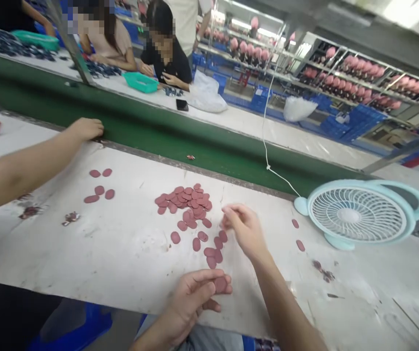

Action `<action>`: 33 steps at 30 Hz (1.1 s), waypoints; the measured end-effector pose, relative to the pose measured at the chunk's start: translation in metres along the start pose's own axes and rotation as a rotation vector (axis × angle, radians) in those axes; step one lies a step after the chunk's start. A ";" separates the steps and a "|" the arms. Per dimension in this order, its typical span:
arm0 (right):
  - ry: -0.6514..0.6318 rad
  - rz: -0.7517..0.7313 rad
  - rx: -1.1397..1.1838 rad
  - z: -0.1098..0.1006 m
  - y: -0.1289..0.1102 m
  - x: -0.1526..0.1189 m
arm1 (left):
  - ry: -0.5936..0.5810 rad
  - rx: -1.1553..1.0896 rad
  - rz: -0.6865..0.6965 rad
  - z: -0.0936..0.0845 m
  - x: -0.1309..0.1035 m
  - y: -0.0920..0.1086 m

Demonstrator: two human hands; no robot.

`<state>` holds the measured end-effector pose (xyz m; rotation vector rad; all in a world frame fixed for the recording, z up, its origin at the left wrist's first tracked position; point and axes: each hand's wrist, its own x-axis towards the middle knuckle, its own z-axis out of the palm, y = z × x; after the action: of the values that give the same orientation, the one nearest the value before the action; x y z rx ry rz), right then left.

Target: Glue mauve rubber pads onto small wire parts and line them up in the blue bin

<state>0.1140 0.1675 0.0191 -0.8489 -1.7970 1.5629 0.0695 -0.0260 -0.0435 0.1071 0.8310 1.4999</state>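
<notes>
Low at the front edge of the table, my left hand (pixel 191 300) pinches a flat maroon oval piece (pixel 220 284) between thumb and fingers. My right hand (pixel 245 230) is just right of a heap of similar maroon oval pieces (pixel 185 199), above the tabletop. Its fingers are curled together, and whatever may be between them is hidden. Several loose maroon ovals (pixel 211 252) lie between the heap and my left hand, some overlapping.
A light blue fan (pixel 355 214) stands on the right with a white cord (pixel 268 167). Small scraps (pixel 324 272) lie below it. Another person's arm (pixel 34 163) reaches in from the left, near a few ovals (pixel 100 190). Co-workers sit beyond the green divider (pixel 195 146).
</notes>
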 end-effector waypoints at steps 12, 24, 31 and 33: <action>0.003 -0.238 -0.545 0.088 -0.011 0.178 | -0.038 -0.135 -0.024 -0.013 0.015 -0.004; 0.021 -0.122 -0.344 0.057 -0.024 0.109 | -0.042 -0.101 0.006 -0.004 0.003 0.005; 0.024 0.099 -0.021 0.000 -0.007 -0.090 | -0.074 -0.068 0.020 -0.005 0.001 0.006; 0.081 0.186 0.092 -0.010 0.008 -0.128 | -0.068 -0.052 0.027 -0.006 0.001 0.005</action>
<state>0.2010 0.0734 0.0079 -1.0440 -1.6150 1.6877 0.0619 -0.0267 -0.0457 0.1306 0.7377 1.5335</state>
